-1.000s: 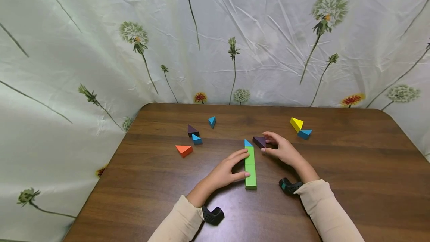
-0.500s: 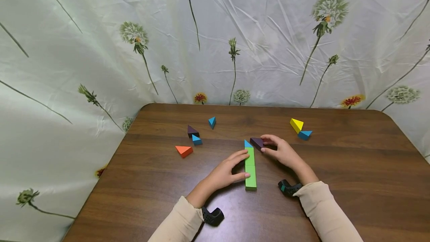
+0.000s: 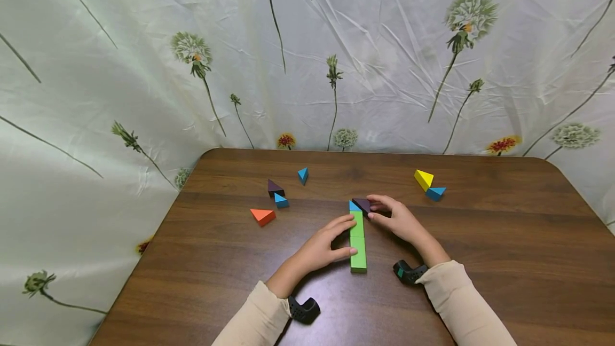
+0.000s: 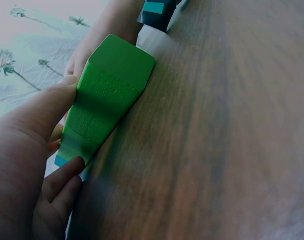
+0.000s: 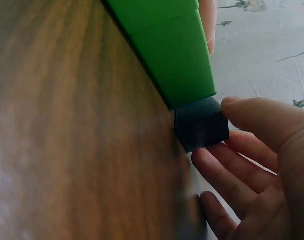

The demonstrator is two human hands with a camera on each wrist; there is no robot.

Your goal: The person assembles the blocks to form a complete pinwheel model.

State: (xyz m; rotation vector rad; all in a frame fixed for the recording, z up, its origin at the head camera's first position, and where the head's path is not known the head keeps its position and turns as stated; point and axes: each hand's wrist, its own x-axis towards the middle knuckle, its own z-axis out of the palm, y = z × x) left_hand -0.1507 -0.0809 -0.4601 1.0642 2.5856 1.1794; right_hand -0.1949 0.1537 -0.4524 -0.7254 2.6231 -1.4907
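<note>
Two green blocks, a far one [image 3: 359, 226] and a near one [image 3: 358, 258], lie end to end in a row with a small blue triangular block [image 3: 353, 205] at the far end. My left hand [image 3: 314, 247] rests its thumb and fingertips along their left side, also seen against the green block [image 4: 112, 75] in the left wrist view. Between thumb and fingers, my right hand [image 3: 401, 223] pinches a dark purple triangular block [image 3: 361, 205]. Its slanted side faces the blue triangle, right at the row's far end. The right wrist view shows the purple block [image 5: 204, 130] close beside the green.
To the left lie an orange triangle [image 3: 262, 216], another purple triangle [image 3: 275, 187] and two blue triangles [image 3: 281, 200]. A yellow triangle [image 3: 424, 179] and a blue one [image 3: 435, 193] sit at the back right. Behind the wooden table [image 3: 504, 228] hangs a flowered curtain [image 3: 384, 68].
My right hand has slid the purple triangular block left, up to the blue triangle at the far end of the green row. The left hand has stayed in place.
</note>
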